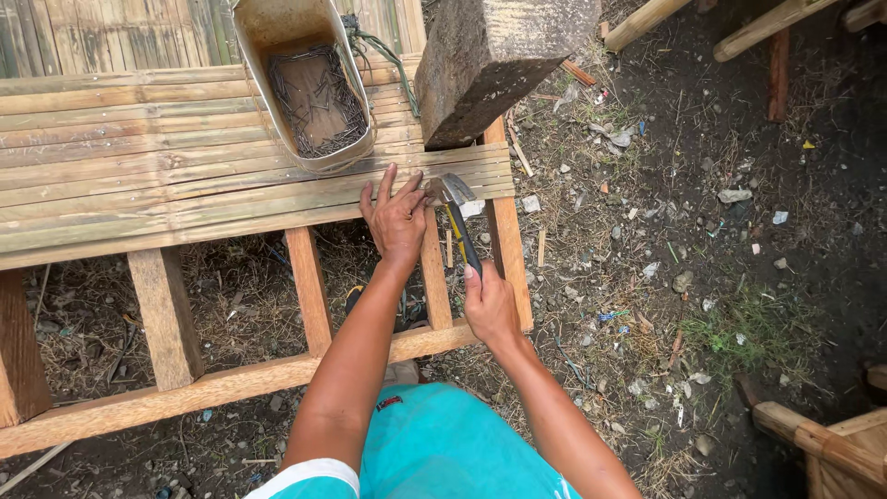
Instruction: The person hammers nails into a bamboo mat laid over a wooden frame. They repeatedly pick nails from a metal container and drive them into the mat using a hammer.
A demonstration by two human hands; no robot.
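Note:
My left hand (395, 218) lies flat, fingers spread, on the front edge of a row of bamboo slats (185, 176) laid across a wooden frame (166, 314). A hammer (455, 214) with a yellow and black handle is gripped by my right hand (489, 303). The metal head of the hammer rests on the slats right beside my left thumb. Whether a nail sits under my fingers cannot be made out.
A cut plastic container (365, 139) with several nails in it stands on the slats behind my left hand. A heavy wooden block (490, 65) sits at the slats' right end. Bare frame rails lie in front, littered dirt ground (702, 231) to the right, more timber (832, 444) at lower right.

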